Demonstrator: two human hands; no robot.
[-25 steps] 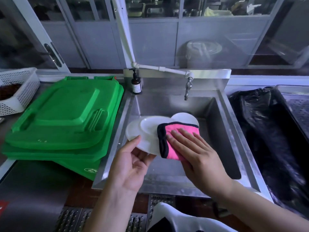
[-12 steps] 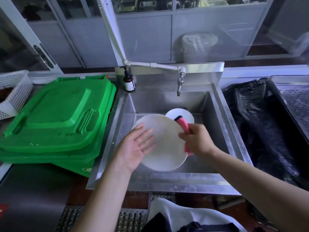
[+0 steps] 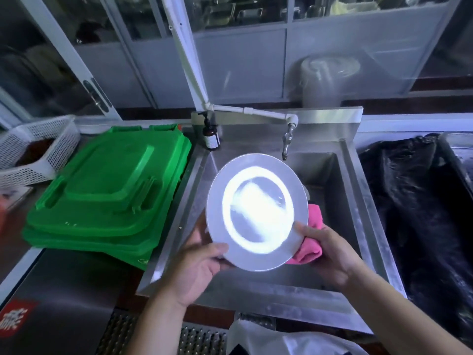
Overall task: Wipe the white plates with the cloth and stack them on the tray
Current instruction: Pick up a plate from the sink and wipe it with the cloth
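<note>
The left hand point(image 3: 197, 262) grips the near-left rim of the white plate point(image 3: 257, 212): the thumb lies curled over the upper face and the fingers pass underneath, out of sight. The right hand point(image 3: 330, 254) grips the pink cloth point(image 3: 311, 242) bunched against the plate's near-right rim, thumb on the upper face, fingers curled round the cloth below.

The plate is held above the steel sink point(image 3: 358, 201), over its left half. Its upper face is tilted toward the camera; a bright glare covers the central well. The outline appears oval, long axis running from near-right to far-left. The far rim lies just below the tap spout point(image 3: 286, 143).

Left of the plate, the sink's left wall is near; beyond it lies a stack of green lids point(image 3: 107, 188). To the right, the basin is open as far as its right wall, with black plastic sheeting point(image 3: 414, 201) beyond. A brown pump bottle point(image 3: 211, 138) stands at the sink's far-left corner. A white perforated basket point(image 3: 38, 149) sits far left.
</note>
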